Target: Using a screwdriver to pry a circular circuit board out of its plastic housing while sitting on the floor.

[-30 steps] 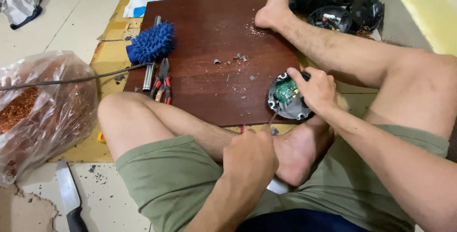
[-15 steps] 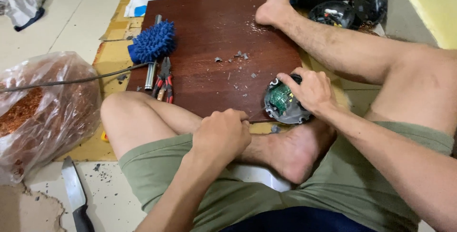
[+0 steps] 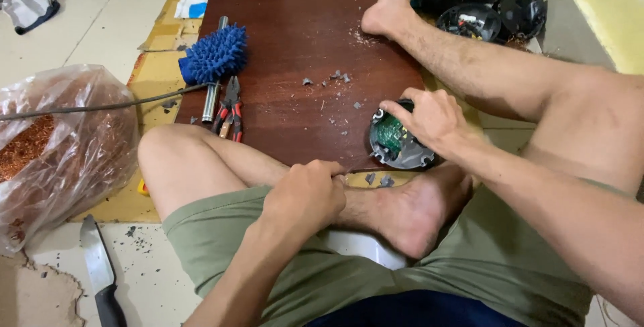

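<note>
Head view: a round black part (image 3: 400, 142) with a green board inside is seen flat on the near right edge of the brown wooden board (image 3: 302, 52), open face up, so no long side is shown. It is grasped at its rim by the right hand (image 3: 433, 122). It is judged hard, light and easy to crack, best held by the rim. The left hand (image 3: 305, 196) is clenched by the foot; a thin tool may be held, but that cannot be told.
</note>
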